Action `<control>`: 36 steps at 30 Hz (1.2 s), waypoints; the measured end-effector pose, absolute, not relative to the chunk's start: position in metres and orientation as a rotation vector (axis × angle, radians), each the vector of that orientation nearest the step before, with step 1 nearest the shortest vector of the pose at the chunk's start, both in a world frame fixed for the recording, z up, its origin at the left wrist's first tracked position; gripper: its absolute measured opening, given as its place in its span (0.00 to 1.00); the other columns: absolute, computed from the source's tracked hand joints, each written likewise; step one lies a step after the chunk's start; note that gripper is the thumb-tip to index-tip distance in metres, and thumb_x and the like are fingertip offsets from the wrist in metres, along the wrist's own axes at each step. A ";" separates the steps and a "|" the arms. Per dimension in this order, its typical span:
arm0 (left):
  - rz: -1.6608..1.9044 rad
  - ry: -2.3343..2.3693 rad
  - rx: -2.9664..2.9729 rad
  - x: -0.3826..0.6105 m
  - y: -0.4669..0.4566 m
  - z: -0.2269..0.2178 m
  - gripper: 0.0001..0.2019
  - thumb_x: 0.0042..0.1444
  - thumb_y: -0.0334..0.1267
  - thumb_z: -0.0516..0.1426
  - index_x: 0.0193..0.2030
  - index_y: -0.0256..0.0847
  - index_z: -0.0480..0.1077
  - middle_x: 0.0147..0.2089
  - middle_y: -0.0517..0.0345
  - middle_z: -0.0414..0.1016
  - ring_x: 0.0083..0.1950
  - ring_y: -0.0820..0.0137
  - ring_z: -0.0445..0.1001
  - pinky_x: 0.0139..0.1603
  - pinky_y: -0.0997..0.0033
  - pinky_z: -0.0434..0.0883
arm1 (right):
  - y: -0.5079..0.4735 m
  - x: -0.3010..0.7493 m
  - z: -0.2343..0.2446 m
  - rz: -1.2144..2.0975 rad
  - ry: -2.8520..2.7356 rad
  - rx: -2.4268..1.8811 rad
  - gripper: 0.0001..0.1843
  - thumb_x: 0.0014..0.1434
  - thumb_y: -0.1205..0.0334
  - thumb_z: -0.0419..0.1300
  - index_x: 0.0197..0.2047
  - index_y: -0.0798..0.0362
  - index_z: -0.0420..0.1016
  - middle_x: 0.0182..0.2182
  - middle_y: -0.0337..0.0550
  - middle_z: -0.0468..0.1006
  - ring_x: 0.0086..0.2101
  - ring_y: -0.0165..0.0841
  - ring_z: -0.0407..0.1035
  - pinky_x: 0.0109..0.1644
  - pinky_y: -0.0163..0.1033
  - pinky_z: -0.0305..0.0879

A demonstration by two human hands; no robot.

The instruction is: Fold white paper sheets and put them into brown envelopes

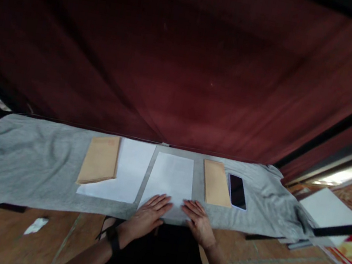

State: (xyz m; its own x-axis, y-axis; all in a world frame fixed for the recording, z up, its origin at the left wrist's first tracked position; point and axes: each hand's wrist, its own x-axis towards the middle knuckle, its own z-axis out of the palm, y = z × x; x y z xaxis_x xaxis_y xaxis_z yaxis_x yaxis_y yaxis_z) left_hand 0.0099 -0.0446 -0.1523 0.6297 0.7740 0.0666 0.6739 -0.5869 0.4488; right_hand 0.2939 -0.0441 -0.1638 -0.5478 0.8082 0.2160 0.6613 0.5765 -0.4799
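A white sheet of paper (172, 174) lies flat in front of me on the grey cloth. My left hand (152, 211) rests flat on its near left part, fingers stretched out. On the near right corner, my right hand (197, 220) lies with its fingers extended too. Left of this sheet is more white paper (132, 170), partly covered by a stack of brown envelopes (99, 160). Another brown envelope or small stack (217, 183) lies to the right of the sheet, beyond my right hand.
A phone (238, 192) with a dark screen lies beside the right-hand envelope. The grey cloth (53, 156) covers a long narrow surface. Behind it hangs a dark red fabric (186, 70). A scrap of white paper (36, 226) lies on the tiled floor.
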 end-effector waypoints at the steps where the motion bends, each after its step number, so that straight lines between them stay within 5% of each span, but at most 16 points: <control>1: 0.399 1.184 2.459 0.001 -0.046 -0.154 0.32 0.61 0.33 0.58 0.71 0.54 0.59 0.75 0.57 0.57 0.75 0.62 0.55 0.74 0.49 0.58 | -0.044 0.294 -0.164 0.485 -2.385 -1.183 0.28 0.64 0.68 0.57 0.66 0.41 0.69 0.64 0.42 0.70 0.64 0.39 0.64 0.71 0.58 0.55; 11: 0.576 1.352 2.249 -0.061 -0.039 -0.149 0.28 0.56 0.24 0.52 0.61 0.50 0.72 0.66 0.59 0.72 0.66 0.65 0.70 0.68 0.54 0.67 | -0.046 0.298 -0.157 0.626 -2.272 -1.162 0.18 0.71 0.58 0.53 0.60 0.39 0.74 0.55 0.38 0.80 0.57 0.37 0.72 0.70 0.55 0.59; 18: 0.749 1.350 2.149 -0.052 -0.032 -0.143 0.12 0.66 0.44 0.54 0.45 0.48 0.80 0.46 0.56 0.83 0.50 0.63 0.79 0.58 0.58 0.73 | -0.049 0.301 -0.158 0.693 -2.059 -1.328 0.18 0.71 0.50 0.52 0.53 0.43 0.80 0.48 0.42 0.83 0.53 0.41 0.74 0.63 0.52 0.67; 23: 0.806 1.402 2.122 -0.056 -0.026 -0.152 0.12 0.64 0.47 0.57 0.43 0.47 0.80 0.52 0.54 0.82 0.56 0.60 0.76 0.62 0.54 0.70 | -0.045 0.295 -0.163 0.640 -1.916 -1.481 0.20 0.70 0.48 0.52 0.39 0.48 0.82 0.39 0.48 0.83 0.45 0.44 0.76 0.53 0.52 0.72; 28: 0.770 1.436 2.176 -0.057 -0.015 -0.154 0.14 0.66 0.47 0.54 0.40 0.45 0.79 0.44 0.53 0.83 0.49 0.61 0.78 0.56 0.57 0.73 | -0.037 0.295 -0.155 0.735 -1.975 -1.324 0.18 0.68 0.49 0.55 0.53 0.46 0.79 0.50 0.46 0.81 0.53 0.42 0.72 0.61 0.52 0.65; 31: 0.739 1.431 2.188 -0.061 -0.011 -0.151 0.15 0.66 0.46 0.54 0.34 0.44 0.79 0.41 0.52 0.82 0.47 0.61 0.78 0.54 0.59 0.74 | -0.034 0.299 -0.152 0.818 -2.047 -1.242 0.17 0.68 0.48 0.56 0.53 0.44 0.80 0.52 0.44 0.81 0.55 0.41 0.71 0.63 0.52 0.63; 36: 0.719 1.308 2.194 -0.066 -0.009 -0.153 0.10 0.62 0.43 0.59 0.47 0.49 0.79 0.54 0.54 0.81 0.58 0.60 0.75 0.63 0.55 0.70 | -0.034 0.298 -0.160 0.776 -1.978 -1.377 0.22 0.69 0.44 0.52 0.39 0.48 0.83 0.46 0.46 0.83 0.50 0.42 0.74 0.59 0.49 0.65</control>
State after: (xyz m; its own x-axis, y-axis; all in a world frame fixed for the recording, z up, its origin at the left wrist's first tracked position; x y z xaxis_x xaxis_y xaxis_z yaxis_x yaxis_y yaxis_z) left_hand -0.0658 -0.0093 -0.1529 0.4041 0.8947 0.1904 0.6405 -0.4253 0.6394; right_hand 0.2981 -0.0335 -0.1596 -0.2817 0.9486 0.1442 0.5978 0.2911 -0.7469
